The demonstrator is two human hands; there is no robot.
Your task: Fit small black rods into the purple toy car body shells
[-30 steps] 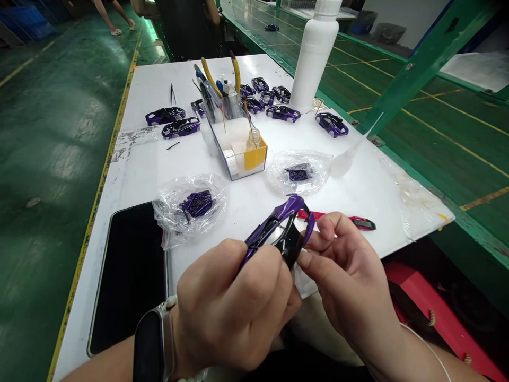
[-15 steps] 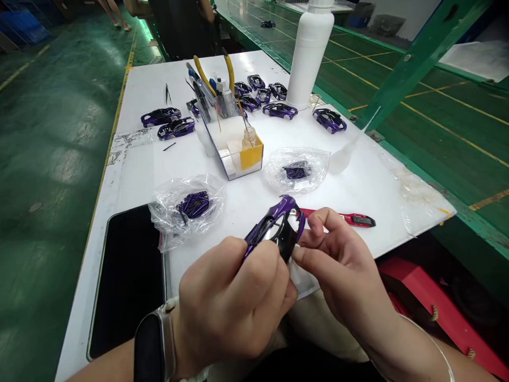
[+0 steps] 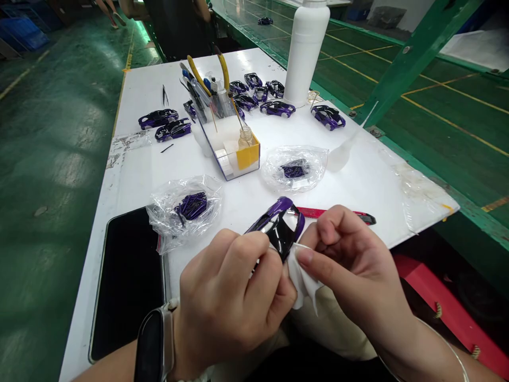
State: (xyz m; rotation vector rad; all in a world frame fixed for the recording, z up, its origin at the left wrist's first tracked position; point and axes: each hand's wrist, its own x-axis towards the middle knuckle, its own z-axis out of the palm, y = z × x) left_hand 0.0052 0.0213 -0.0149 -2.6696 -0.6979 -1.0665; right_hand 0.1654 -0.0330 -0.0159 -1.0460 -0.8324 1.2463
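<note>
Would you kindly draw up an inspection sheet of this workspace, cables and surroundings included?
Surface: white rectangular tabletop, worn patches near its left edge.
Job's things: glossy purple-and-black car-shaped shell; thin white cloth-like wipe.
Clutter: two crumpled clear plastic bags holding slim purple parts; slim red-and-black tool; flat black rectangular device; tall white plastic bottle; other purple-and-black shells.
Hands: left hand grips the shell; right hand pinches the wipe at the shell's edge.
Cables: nothing seen.
Surroundings: glossy green floor; slanted green metal post; dark-clothed person beyond the tabletop.
</note>
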